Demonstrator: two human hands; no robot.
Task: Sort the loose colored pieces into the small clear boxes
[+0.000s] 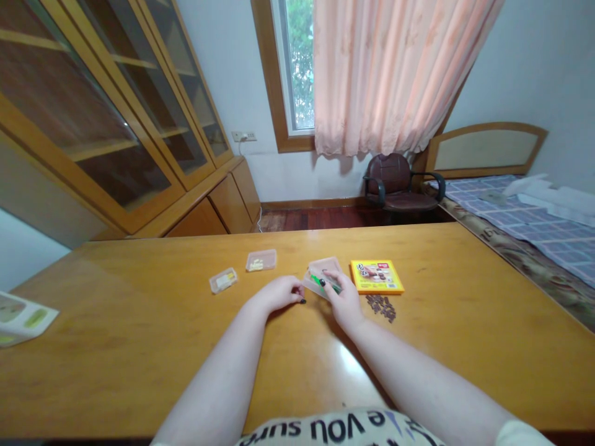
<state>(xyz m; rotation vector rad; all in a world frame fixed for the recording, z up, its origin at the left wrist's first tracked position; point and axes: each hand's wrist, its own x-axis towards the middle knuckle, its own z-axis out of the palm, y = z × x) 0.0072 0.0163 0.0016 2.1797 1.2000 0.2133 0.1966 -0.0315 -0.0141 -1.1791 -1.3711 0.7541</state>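
My right hand (346, 305) is closed around a slim green tool (317, 280), with the thumb on top of it. Its exact kind is too small to make out. Beneath those fingers lies a clear plastic box (331, 262), partly covered by the hand. My left hand (281, 293) rests just left of the box, fingers curled together near the tabletop; whatever they may pinch is hidden. To the right are a yellow printed box (377, 277) and, in front of it, a loose heap of small brown pieces (382, 307).
On the wooden table (186, 347), a clear box with pale pieces (261, 261) and a smaller clear case (224, 280) lie left of my hands. A white object (25, 319) stands at the left edge. Beyond are a chair (395, 179) and a bed (520, 198).
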